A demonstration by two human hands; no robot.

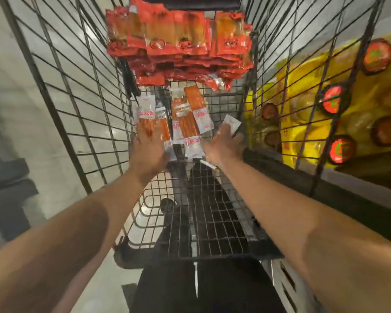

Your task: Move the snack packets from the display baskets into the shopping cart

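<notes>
So both hands are down inside the shopping cart [81, 91] right now. The left hand [147, 152] has its fingers spread fairly flat over a couple of clear-and-white snack packets [148, 114] with orange strips inside, up against the cart's left wall. It looks more like pressing or letting go than a real grip, though the motion blur makes that hard to call. The right hand [224, 145] is curled around a small white packet [231, 123] by the cart's right wall, pinching it near one end.

Between the hands there's a loose bunch of the same orange-strip packets [187, 118] lying on the cart floor, overlapping each other. Past those, at the far end of the cart, sits a big stack of red packets [178, 41].

Handling-wise these look super light and floppy: thin glossy plastic film, so probably slippery, and they'd fan out of a stack easily. I'd grab several at once across the middle with thumb on top, or pinch the sealed end flap where the film is flat. Nothing fragile, dropping them in should be fine.

Outside the right wall there are yellow bags [303, 91] with round red labels, seen through the wire.
</notes>
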